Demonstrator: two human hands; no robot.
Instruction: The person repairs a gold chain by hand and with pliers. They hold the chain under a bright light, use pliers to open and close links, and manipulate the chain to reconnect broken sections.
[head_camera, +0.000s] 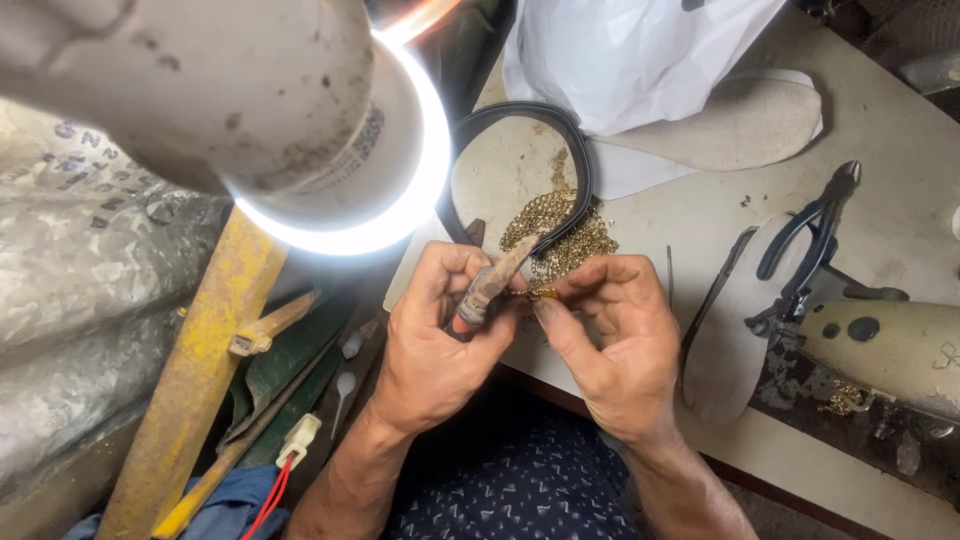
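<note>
1. Gold chain piece (543, 293) sits dead centre of the frame, pinched between thumb and forefinger of the right hand (612, 340); that hand is clenched on it.
2. Left hand (440, 335) is wrapped around a worn pointed tool (492, 282), tip aimed toward 1 o'clock and touching the chain piece.
3. Both hands meet above the near edge of the surface (900, 230), fingertips just beside each other.
4. Chain pile (560, 235), loose gold links, lies at 12 o'clock from the hands, partly under a black strap loop (580, 160).
5. Strap loop arcs up toward 12 o'clock; white plastic bag (640, 50) sits past it, with a pale insole (740, 125) at 1 o'clock.
6. Second insole (725, 340) lies at 3 o'clock from the right hand, a thin metal rod (712, 295) across its edge.
7. Black pliers (815, 225) at 2 o'clock, resting by a beige machine body (890, 350).
8. Ring lamp (400, 190), lit, at 10 o'clock, close to the camera.
9. Yellow metal bar (190, 380) at 8 o'clock, off the surface.
</note>
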